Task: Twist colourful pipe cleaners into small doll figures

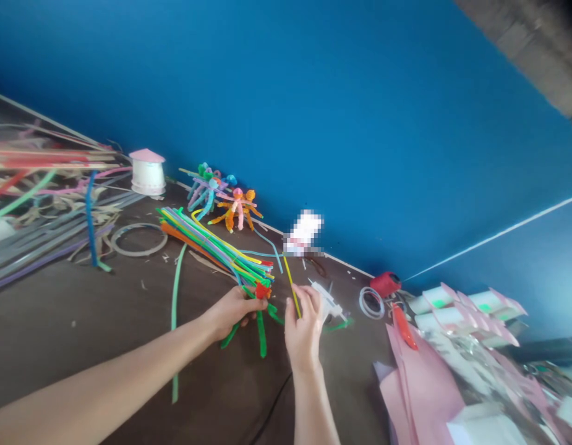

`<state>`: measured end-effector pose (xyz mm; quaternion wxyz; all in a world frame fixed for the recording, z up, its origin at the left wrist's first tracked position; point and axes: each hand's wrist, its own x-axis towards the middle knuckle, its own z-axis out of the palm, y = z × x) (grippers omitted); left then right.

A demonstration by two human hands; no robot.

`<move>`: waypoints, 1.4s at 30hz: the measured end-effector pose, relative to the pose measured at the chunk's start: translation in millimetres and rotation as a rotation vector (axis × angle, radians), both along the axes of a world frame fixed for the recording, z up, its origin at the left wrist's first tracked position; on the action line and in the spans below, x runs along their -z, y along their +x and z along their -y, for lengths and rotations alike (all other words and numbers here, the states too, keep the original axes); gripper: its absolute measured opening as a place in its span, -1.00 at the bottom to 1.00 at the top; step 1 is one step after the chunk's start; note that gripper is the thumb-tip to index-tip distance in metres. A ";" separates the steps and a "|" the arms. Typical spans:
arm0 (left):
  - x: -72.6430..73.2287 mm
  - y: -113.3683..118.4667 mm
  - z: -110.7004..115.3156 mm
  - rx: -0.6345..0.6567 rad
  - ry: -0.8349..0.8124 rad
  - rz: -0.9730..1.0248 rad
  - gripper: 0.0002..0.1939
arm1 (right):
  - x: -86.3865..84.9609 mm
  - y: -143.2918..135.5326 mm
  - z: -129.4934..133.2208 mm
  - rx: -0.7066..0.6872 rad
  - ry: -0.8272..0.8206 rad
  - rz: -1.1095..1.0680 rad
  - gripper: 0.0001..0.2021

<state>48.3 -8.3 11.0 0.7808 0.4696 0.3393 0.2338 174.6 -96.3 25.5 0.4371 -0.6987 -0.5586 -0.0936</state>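
- Blue wall [286,111]: it fills most of what I see behind the work.
- Dark tabletop [128,346]: it runs along below the wall, both hands above it.
- Pink sheets [425,383]: they lie overlapping at the right, with a red-handled tool [405,327] across their top edge.
- Pipe-cleaner bundle [216,244]: many colors, lying slantwise, its near end just beyond the left hand.
- Finished-looking pipe-cleaner figures [237,207]: blue, purple, orange and pink, clustered near the wall.
- Left hand [237,312]: thumb and fingers pinch the green pipe-cleaner figure [261,327] just under its red top; green legs hang below.
- Right hand [304,324]: fingers curled beside the lower part of the yellow pipe cleaner [292,286]; with this blur, I can't tell whether they grip it.
- White glue gun [329,303]: on the tabletop, just right of the right hand.
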 end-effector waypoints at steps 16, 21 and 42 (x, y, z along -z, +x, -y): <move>8.7 0.2 0.5 -0.025 0.069 0.208 -0.79 | 13.2 -23.3 -8.9 -0.273 -0.168 -1.192 -0.80; 13.6 1.9 1.8 -0.029 0.088 0.191 -0.78 | 10.9 -20.7 -8.6 -0.328 -0.141 -1.258 -0.84; 4.1 1.2 0.0 -0.077 -0.045 0.118 -0.79 | 4.2 -19.1 -4.5 -0.299 -0.150 -0.453 -0.88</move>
